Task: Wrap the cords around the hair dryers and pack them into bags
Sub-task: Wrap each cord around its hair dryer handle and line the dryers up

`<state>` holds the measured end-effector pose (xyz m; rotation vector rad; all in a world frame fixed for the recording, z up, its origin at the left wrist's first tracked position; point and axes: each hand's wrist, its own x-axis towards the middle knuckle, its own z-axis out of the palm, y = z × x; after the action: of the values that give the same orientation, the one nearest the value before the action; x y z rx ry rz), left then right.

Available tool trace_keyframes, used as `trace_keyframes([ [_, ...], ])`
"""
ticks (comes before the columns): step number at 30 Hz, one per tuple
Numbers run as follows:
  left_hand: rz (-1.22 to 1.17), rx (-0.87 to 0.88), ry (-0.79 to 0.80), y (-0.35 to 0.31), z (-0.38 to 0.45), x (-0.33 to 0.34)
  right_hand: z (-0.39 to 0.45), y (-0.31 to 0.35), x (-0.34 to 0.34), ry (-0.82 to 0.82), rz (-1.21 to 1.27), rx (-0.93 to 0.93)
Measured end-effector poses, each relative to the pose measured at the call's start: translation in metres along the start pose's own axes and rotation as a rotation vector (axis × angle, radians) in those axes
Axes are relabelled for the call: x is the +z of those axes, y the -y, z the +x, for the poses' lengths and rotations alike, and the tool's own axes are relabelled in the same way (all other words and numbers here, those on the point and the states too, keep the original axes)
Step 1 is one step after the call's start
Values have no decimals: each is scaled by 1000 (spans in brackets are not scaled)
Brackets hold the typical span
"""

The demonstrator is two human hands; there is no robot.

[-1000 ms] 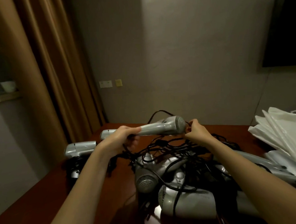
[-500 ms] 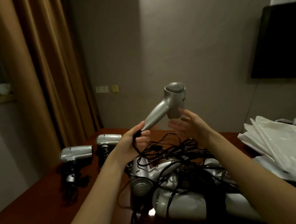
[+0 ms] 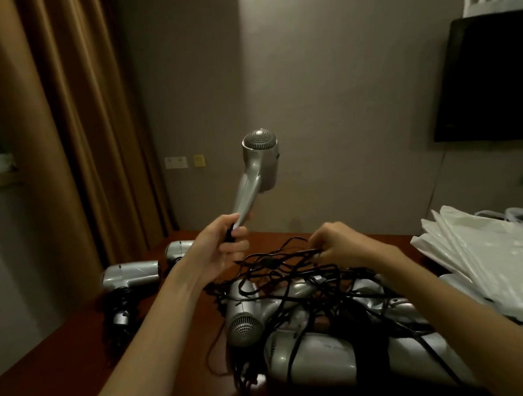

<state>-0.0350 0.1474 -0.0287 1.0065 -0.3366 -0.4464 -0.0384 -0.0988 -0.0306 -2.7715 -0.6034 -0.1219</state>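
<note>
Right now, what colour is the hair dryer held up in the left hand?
Silver-grey, with a black cord; the hair dryer shows clearly in the head view, its handle in the left hand.

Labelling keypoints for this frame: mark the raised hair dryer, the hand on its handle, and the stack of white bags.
raised hair dryer (image 3: 260, 164), head view, on the silver barrel below the rear grille.
left hand (image 3: 217, 250), head view, on the back of the hand.
white plastic bags (image 3: 484, 252), head view, on the top bag's surface.
</note>
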Motion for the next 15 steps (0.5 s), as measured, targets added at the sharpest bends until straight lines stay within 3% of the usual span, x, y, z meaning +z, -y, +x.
trace_keyframes([
  [3, 144, 26, -154, 2, -8, 2, -1, -10, -20, 3, 50, 11],
  [6, 248, 63, -248, 8, -12, -3, -8, -16, -37, 57, 337, -13],
  [12, 277, 173, -273, 6, -6, -2, -12, -31, -53, -72, 630, 46],
  [15, 294, 218, -248, 4, 0, 6, -6, -32, -32, 40, 521, 17],
])
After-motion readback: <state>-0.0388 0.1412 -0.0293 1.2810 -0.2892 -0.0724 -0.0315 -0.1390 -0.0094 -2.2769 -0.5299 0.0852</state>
